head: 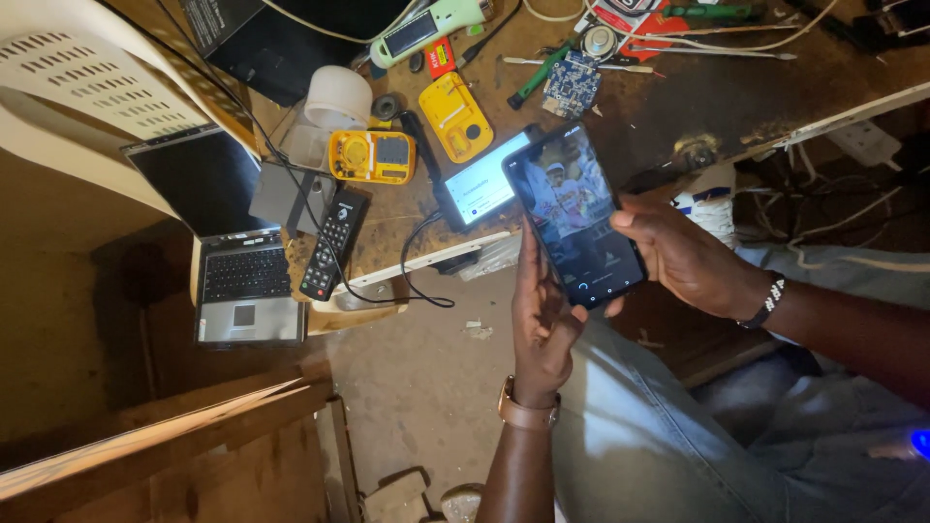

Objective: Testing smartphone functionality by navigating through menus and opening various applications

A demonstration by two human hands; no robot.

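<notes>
I hold a black smartphone [576,215] in front of me with both hands, its lit screen showing a picture. My left hand [541,324], with a watch on the wrist, grips its lower left edge from below. My right hand [683,257], with a beaded bracelet on the wrist, holds its right edge, thumb resting on the side. Behind it on the workbench lies a second phone [480,184] with a bright white screen and a black cable plugged in.
The wooden workbench [678,97] carries a yellow multimeter [373,157], a yellow device [455,116], a black remote [334,242], a tape roll [339,97], a circuit board [570,82], screwdrivers and cables. A small laptop [237,261] sits at left beside a white plastic chair [87,87].
</notes>
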